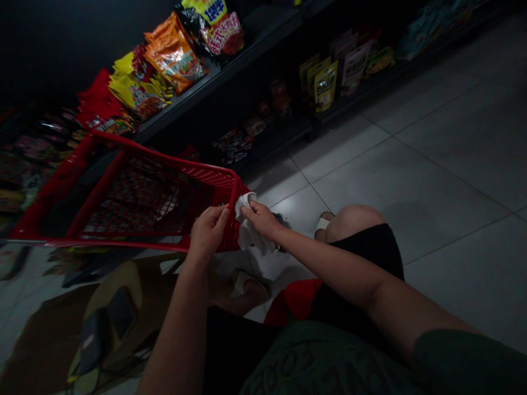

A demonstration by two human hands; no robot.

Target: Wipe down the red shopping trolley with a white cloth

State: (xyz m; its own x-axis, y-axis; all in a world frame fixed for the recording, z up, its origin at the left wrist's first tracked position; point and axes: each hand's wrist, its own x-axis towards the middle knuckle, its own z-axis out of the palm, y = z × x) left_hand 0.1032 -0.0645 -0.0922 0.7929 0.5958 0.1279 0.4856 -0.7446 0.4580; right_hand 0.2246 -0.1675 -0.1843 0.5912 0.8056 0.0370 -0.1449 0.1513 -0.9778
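A red plastic shopping cart (135, 144) stands at a slant in front of me, its mesh basket narrowing toward my knees. My right hand (262, 218) is closed on a crumpled white cloth (247, 233), which lies against the near end of the basket and hangs down from my fingers. At the near corner of the cart my left hand (209, 227) has its fingers curled at the rim, with the thumb pressed in. The tips of the left fingers are partly hidden. Both hands are close together, a short gap between them.
Dark shelves (255, 33) behind the cart bear orange snack bags (175, 57), yellow packets (138, 90) and yellow pouches (326, 86). At lower left a round stool seat (134, 280) holds dark devices (121, 312), beside cardboard (53, 334). Pale tiles (432, 181) cover the floor.
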